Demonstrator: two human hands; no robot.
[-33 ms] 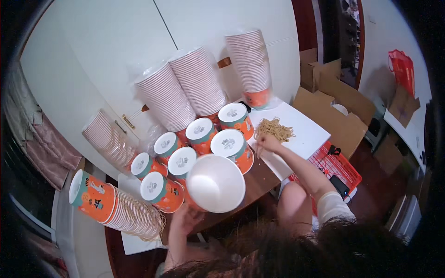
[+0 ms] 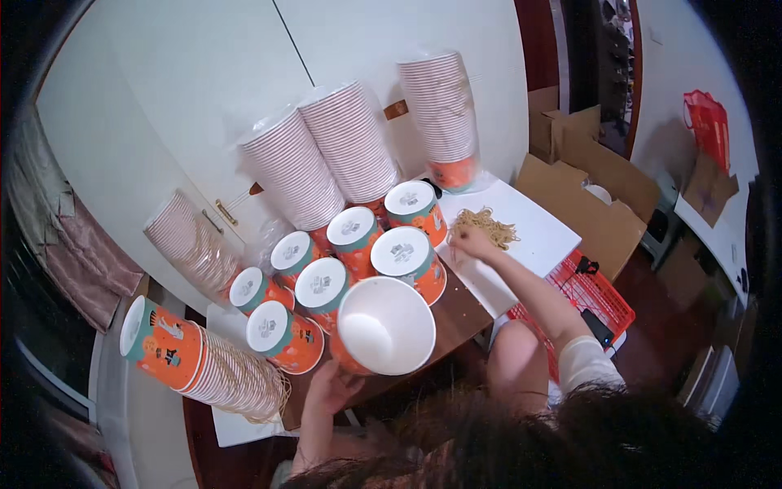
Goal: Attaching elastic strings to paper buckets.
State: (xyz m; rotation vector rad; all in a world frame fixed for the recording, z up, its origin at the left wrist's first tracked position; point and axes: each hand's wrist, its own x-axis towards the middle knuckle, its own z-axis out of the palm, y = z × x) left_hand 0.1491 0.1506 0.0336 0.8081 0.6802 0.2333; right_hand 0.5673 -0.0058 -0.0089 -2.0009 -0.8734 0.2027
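Note:
My left hand (image 2: 328, 389) is at the lower side of an open paper bucket (image 2: 387, 326), fingers closed against its orange wall. The bucket's white inside faces up toward me. My right hand (image 2: 474, 243) is at the near edge of a pile of tan rubber bands (image 2: 498, 231), its fingers drawn together; whatever they pinch is too small to make out. Behind the open bucket, several orange and teal buckets stand bottom-up, among them one (image 2: 403, 253) close to my right hand. At the left lies a nested stack of buckets (image 2: 208, 359) with rubber bands around its rims.
Tall plastic-wrapped stacks of paper buckets (image 2: 350, 143) stand along the white cabinet (image 2: 195, 73). The bands lie on a white tabletop (image 2: 538, 224) beside a brown one (image 2: 456, 318). A red plastic basket (image 2: 599, 293) and cardboard boxes (image 2: 582, 200) are at the right.
The open bucket and my left hand have shifted slightly right. My right hand has moved slightly up and right, closer to the rubber bands.

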